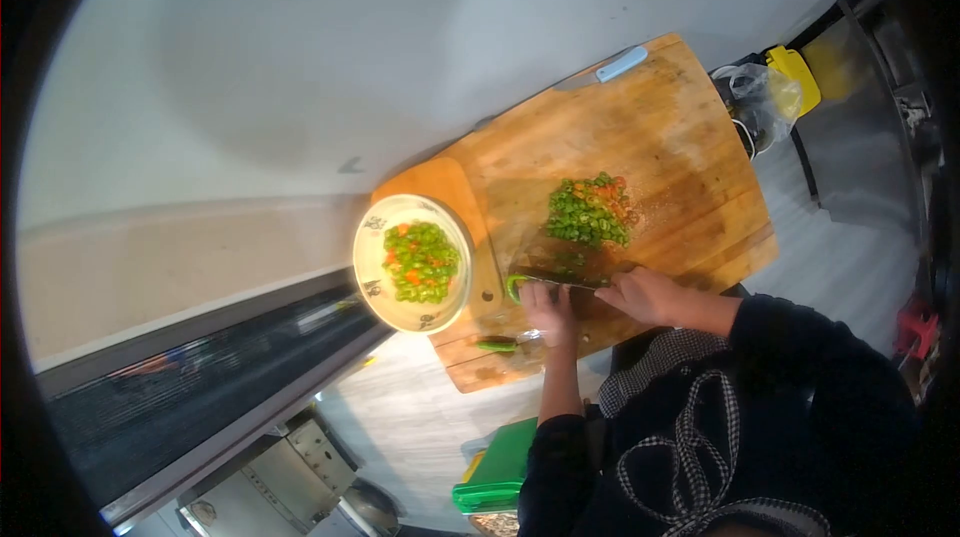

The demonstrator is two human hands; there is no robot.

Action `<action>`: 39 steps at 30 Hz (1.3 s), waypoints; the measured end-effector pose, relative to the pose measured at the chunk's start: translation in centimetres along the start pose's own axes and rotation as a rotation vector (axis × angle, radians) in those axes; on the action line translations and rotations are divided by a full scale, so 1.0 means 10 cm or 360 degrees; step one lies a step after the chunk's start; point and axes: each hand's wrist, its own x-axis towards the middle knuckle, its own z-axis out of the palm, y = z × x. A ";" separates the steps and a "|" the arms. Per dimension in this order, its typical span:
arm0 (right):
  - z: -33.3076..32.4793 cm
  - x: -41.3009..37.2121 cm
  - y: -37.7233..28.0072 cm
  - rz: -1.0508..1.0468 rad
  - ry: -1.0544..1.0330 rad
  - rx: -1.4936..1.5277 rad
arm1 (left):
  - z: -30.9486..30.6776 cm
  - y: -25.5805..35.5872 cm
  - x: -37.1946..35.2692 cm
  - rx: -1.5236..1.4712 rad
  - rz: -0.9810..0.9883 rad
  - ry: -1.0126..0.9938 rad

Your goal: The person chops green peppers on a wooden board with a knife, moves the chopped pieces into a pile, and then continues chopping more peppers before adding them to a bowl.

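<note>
My right hand (642, 296) is wrapped round the handle of a kitchen knife (562, 278), whose dark blade points left, low over the wooden cutting board (690, 187). Fingers bent, my left hand (547, 311) presses a green pepper (515, 286) beside the blade's left end. Part of that pepper is hidden under the fingers. Farther up the board lies a pile of chopped green and orange-red peppers (590, 210). Another green pepper piece (496, 344) rests near the board's lower left edge. A patterned bowl (463, 237) with chopped peppers in it stands on a smaller board at the left.
A second knife with a light blue handle (622, 64) lies along the board's far edge, by the white wall (300, 57). Beyond the right edge are a plastic bag (770, 102) and a yellow object (795, 77). A green bin (500, 467) stands on the floor below.
</note>
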 end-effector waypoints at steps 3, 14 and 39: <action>0.02 0.03 -0.02 0.0049 -0.0038 0.0069 | -0.04 -0.01 0.01 0.0107 0.0147 0.0023; 0.19 0.11 -0.13 0.0014 0.0133 -0.0082 | -0.09 -0.24 -0.06 0.0154 0.0381 0.0011; 0.03 0.04 -0.14 0.0100 -0.0047 0.0016 | -0.07 -0.21 -0.01 0.0124 0.0441 0.0002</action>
